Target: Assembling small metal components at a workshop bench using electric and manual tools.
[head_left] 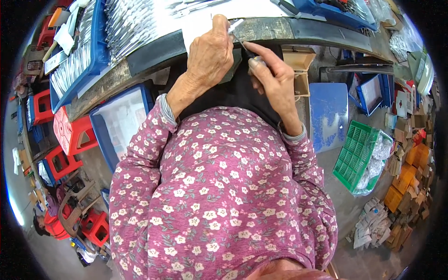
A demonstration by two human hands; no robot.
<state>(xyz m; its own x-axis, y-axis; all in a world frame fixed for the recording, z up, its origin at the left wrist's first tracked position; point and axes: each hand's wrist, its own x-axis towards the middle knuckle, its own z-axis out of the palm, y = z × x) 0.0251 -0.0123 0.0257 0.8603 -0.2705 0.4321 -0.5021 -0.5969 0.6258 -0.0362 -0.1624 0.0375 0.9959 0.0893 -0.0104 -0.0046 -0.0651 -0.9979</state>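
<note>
At the table's front edge, my left hand (210, 56) is closed, thumb up, on a small white piece (236, 25) that sticks out past its fingertips. My right hand (275, 77) grips the dark handle (249, 52) of a slim tool, its fingers wrapped round it. The tool's thin metal shaft (239, 41) points up and left toward the white piece. Whether its tip touches the piece is too small to tell. White paper (193, 31) lies beneath and beside my left hand. Many thin white and silver pieces (133, 28) are heaped on the table to the left.
A blue tray (99, 51) of thin pieces stands at the table's left; another blue tray (322, 10) is at the far right. Below are a blue bin (105, 135), red stools (77, 133), a green crate (352, 151) and cardboard pieces (413, 163). A person (57, 226) sits at lower left.
</note>
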